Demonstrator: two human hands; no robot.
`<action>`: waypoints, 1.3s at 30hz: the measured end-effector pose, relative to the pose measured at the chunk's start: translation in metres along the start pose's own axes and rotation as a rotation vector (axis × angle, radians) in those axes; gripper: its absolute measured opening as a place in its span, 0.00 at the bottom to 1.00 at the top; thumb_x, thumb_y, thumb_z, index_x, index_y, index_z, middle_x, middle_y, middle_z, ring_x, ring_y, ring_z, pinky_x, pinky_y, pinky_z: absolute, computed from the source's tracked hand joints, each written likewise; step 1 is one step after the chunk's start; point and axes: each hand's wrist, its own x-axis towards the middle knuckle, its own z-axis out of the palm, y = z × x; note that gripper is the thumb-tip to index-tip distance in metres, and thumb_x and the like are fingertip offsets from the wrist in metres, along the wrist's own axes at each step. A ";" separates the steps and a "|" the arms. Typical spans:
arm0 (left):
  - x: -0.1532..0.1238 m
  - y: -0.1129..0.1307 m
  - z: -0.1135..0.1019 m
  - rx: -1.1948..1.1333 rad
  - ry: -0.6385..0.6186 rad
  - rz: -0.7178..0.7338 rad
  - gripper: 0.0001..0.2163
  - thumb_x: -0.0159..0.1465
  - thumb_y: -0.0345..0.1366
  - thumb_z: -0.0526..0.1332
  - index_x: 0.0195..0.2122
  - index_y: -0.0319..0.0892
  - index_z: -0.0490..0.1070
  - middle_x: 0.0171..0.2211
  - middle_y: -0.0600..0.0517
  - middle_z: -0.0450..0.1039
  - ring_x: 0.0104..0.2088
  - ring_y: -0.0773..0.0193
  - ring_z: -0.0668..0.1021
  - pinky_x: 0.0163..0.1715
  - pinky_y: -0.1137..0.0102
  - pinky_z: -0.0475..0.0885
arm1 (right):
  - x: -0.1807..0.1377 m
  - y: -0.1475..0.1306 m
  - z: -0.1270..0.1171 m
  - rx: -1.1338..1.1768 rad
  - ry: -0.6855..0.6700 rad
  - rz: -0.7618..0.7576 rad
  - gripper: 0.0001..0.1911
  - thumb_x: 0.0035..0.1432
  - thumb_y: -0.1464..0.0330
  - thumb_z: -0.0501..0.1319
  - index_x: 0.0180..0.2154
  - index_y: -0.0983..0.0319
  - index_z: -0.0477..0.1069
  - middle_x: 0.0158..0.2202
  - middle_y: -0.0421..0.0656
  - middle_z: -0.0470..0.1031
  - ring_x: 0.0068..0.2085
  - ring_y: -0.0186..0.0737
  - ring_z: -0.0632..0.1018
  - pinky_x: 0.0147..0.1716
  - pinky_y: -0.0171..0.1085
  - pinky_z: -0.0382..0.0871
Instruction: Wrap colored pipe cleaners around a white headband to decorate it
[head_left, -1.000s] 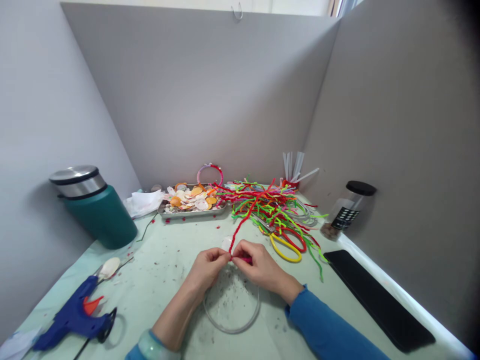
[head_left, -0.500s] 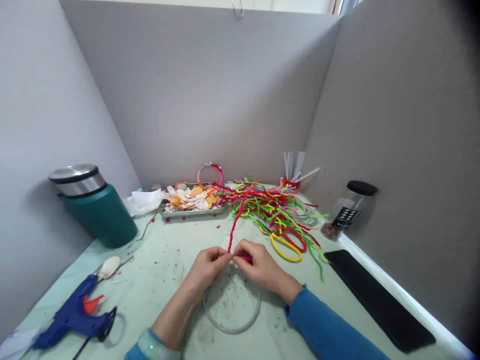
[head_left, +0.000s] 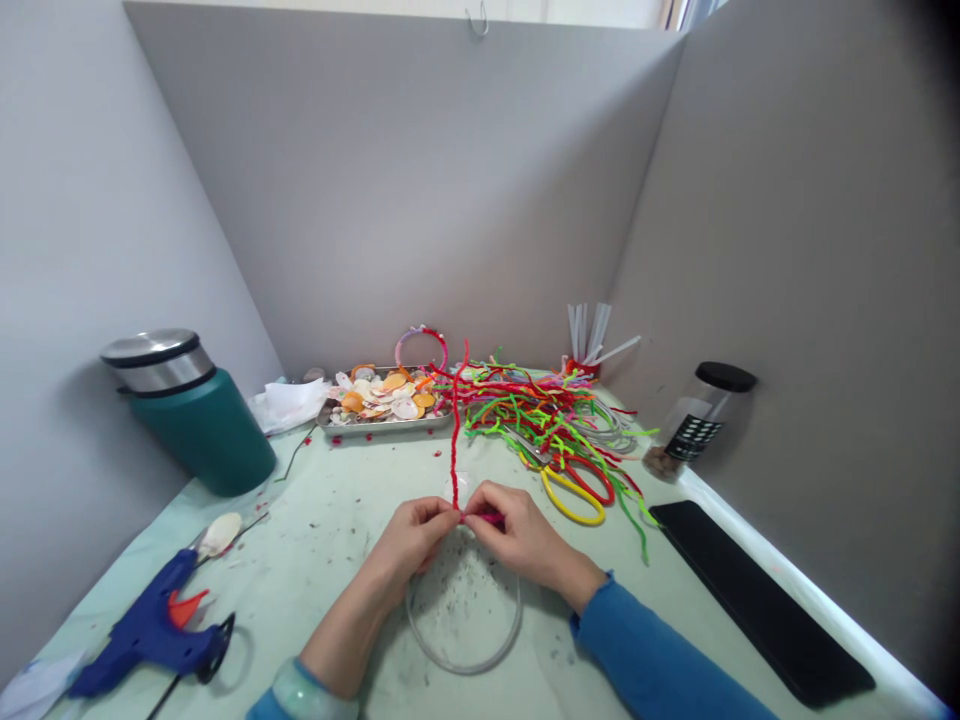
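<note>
A clear grey plastic hoop (head_left: pixel 466 668) hangs down between my two hands, its lower curve over the table. My left hand (head_left: pixel 417 536) pinches the hoop's top, thumb and forefinger at the foot of a red pipe cleaner (head_left: pixel 454 435). That pipe cleaner stands up nearly straight from the fingertips. My right hand (head_left: pixel 511 528) is closed on the hoop just to the right, where a crimson wrapped stretch (head_left: pixel 491 518) shows under the fingers. The fingertips of both hands almost meet, and they hide how the pipe cleaner sits on the hoop.
Behind lie a metal tray (head_left: pixel 382 427) of shells, a pile of coloured pipe cleaners (head_left: pixel 540 400) and scissors (head_left: pixel 574 497). A blue glue gun (head_left: pixel 142 630) and green bottle (head_left: pixel 202 430) are left; a jar (head_left: pixel 694 425) and black strip (head_left: pixel 757 600) right.
The free end of the red pipe cleaner has swung left, from leaning right to nearly upright. Both hands keep almost the same place and grip on the hoop.
</note>
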 end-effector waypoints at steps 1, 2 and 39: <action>-0.001 0.001 0.000 -0.010 -0.006 -0.011 0.13 0.51 0.44 0.61 0.26 0.40 0.64 0.12 0.64 0.47 0.13 0.76 0.49 0.12 0.76 0.42 | 0.000 0.000 0.000 0.001 0.000 -0.002 0.04 0.53 0.76 0.56 0.29 0.62 0.65 0.25 0.37 0.68 0.27 0.31 0.67 0.26 0.29 0.57; -0.002 0.002 -0.001 -0.019 -0.013 -0.020 0.13 0.51 0.44 0.62 0.26 0.40 0.64 0.12 0.64 0.47 0.13 0.76 0.49 0.13 0.76 0.41 | 0.000 0.000 0.000 0.001 -0.001 -0.004 0.04 0.53 0.76 0.56 0.29 0.62 0.65 0.25 0.37 0.68 0.27 0.31 0.67 0.26 0.29 0.57; -0.002 0.002 0.006 -0.039 0.057 0.016 0.19 0.47 0.51 0.64 0.24 0.40 0.61 0.13 0.65 0.47 0.13 0.77 0.49 0.13 0.76 0.41 | 0.003 0.001 0.005 0.144 0.033 0.150 0.06 0.56 0.69 0.56 0.28 0.63 0.66 0.25 0.37 0.67 0.27 0.31 0.67 0.26 0.29 0.60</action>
